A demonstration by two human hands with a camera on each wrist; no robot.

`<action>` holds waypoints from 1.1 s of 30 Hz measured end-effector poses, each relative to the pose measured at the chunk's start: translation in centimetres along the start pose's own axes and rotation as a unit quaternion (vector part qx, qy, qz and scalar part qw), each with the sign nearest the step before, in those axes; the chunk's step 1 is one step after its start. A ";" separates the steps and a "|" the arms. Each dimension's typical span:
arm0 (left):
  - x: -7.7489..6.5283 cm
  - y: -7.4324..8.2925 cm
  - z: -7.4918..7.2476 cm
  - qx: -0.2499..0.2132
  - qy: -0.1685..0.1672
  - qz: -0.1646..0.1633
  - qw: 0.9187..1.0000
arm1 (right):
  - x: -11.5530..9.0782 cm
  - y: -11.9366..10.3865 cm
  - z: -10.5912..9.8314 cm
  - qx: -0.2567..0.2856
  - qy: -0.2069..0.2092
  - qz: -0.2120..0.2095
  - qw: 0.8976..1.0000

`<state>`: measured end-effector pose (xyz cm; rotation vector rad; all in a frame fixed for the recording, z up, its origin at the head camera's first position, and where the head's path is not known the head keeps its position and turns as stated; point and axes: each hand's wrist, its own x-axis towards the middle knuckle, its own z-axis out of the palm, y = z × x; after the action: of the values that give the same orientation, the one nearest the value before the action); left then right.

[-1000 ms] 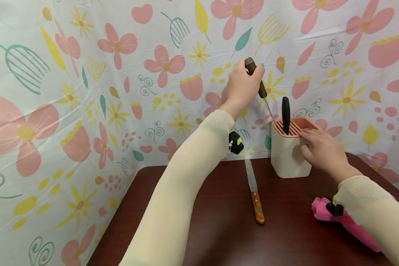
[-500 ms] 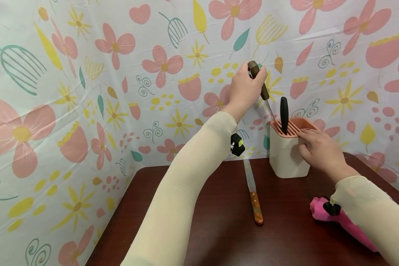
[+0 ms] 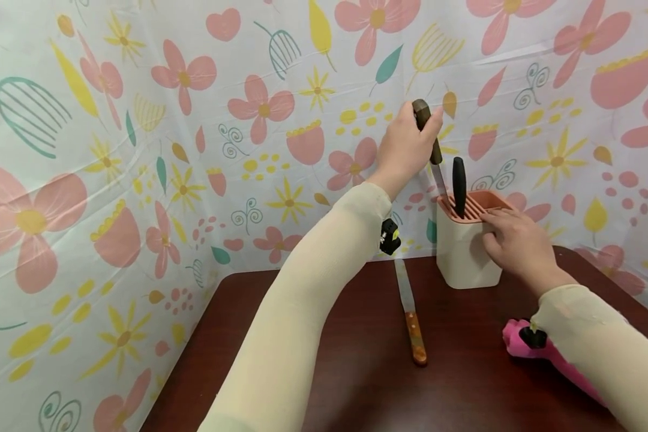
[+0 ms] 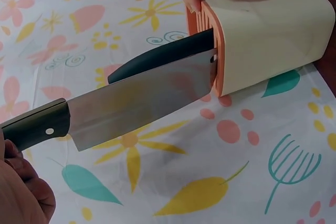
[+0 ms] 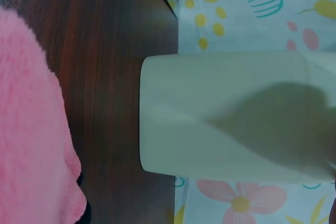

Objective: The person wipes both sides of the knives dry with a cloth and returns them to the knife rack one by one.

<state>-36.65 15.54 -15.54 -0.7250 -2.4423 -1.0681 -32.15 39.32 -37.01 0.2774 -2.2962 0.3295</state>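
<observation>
My left hand (image 3: pixel 407 147) grips the dark handle of a cleaver (image 4: pixel 142 98). Its broad blade slants down to the slotted top of a cream knife block (image 3: pixel 464 255), the blade's end right at the orange slots. Beside it, a black-handled knife (image 3: pixel 459 186) stands in the block, its blade hidden inside. My right hand (image 3: pixel 521 240) rests on the near right of the block's orange rim, fingers laid over the edge and thumb low against the front wall. In the right wrist view the block's cream side (image 5: pixel 226 114) fills the middle, with a hand's shadow on it.
A wooden-handled knife (image 3: pixel 412 318) lies on the dark red-brown table (image 3: pixel 356 360), left of the block. Under my right forearm lies a pink plush item (image 3: pixel 551 360) with black parts. A flower-printed cloth (image 3: pixel 194 150) hangs behind and to the left of the table.
My left hand has shifted a little right with the cleaver, and its blade has turned to show wider at the slots. The right hand stays on the block's rim.
</observation>
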 end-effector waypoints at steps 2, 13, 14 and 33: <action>0.1 0.2 0.3 0.004 -0.004 0.003 1.000 | -0.1 0.0 0.2 0.000 0.009 0.002 1.000; -0.3 -1.4 3.7 0.017 -0.037 -0.038 0.998 | 0.1 -0.3 0.7 0.004 0.021 0.005 1.000; -0.3 -1.6 4.1 0.020 -0.037 -0.042 0.998 | 0.1 -0.3 0.7 0.003 0.021 0.006 1.000; -0.7 -2.9 8.9 0.039 -0.067 -0.055 0.995 | 0.0 -0.4 0.5 0.011 0.033 0.038 0.999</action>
<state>-38.95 20.42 -23.25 -0.6651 -2.6497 -0.9865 -32.35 38.75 -37.33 0.1875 -2.2429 0.3962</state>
